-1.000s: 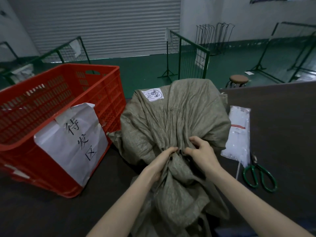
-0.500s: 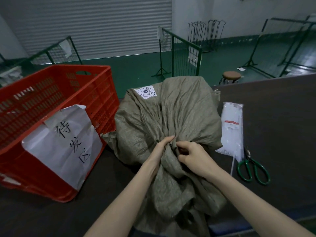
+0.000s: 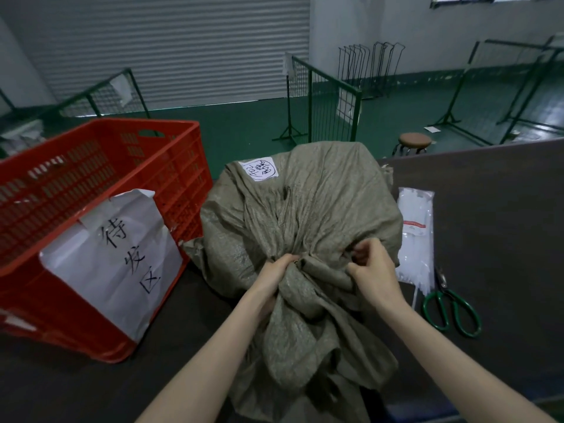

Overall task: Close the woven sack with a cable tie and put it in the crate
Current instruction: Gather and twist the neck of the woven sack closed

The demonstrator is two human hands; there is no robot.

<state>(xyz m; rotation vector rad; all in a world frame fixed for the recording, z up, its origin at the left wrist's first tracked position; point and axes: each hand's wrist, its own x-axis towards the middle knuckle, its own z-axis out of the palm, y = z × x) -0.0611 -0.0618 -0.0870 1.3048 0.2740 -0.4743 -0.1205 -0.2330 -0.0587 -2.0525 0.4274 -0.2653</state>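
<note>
Both hands bunch the neck of the woven sack (image 3: 305,215) on the table (image 3: 494,209); left hand (image 3: 276,271) clamped on the gathered fabric, right hand (image 3: 374,271) pinching a fold beside it, likely narrowing the neck so a tie can go round; no tie on it yet; loose mouth spills toward the person; bag of cable ties (image 3: 416,236) and scissors (image 3: 451,309) just right of the sack, within reach; red crate (image 3: 100,190) touching the sack's left side, open top unobstructed; paper label on the crate's front.
</note>
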